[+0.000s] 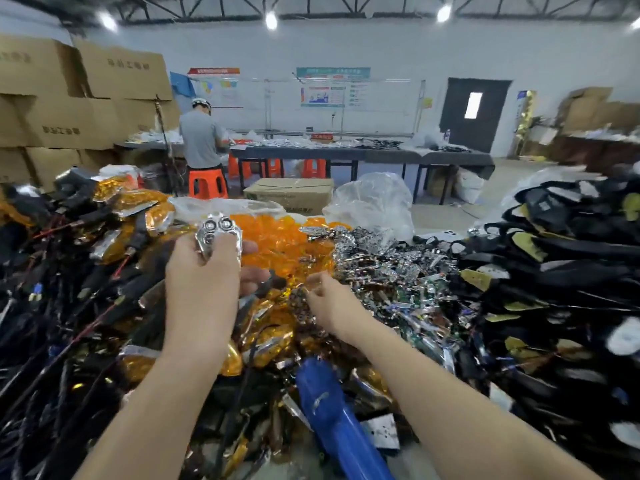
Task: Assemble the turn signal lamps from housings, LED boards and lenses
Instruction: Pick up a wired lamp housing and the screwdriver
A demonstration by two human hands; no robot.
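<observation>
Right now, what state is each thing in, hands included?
left hand: grips the reflector, raised
reflector: held up, cups toward the camera
right hand: fingertips together; hold unclear
lenses: loose orange heap
housings: loose black heap, right
blue tool: lying down, untouched
door: shut

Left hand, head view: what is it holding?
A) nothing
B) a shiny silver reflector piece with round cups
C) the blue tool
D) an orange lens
B: the left hand grips a silver reflector piece with round cups, raised in front of the pile of orange lenses.
</observation>
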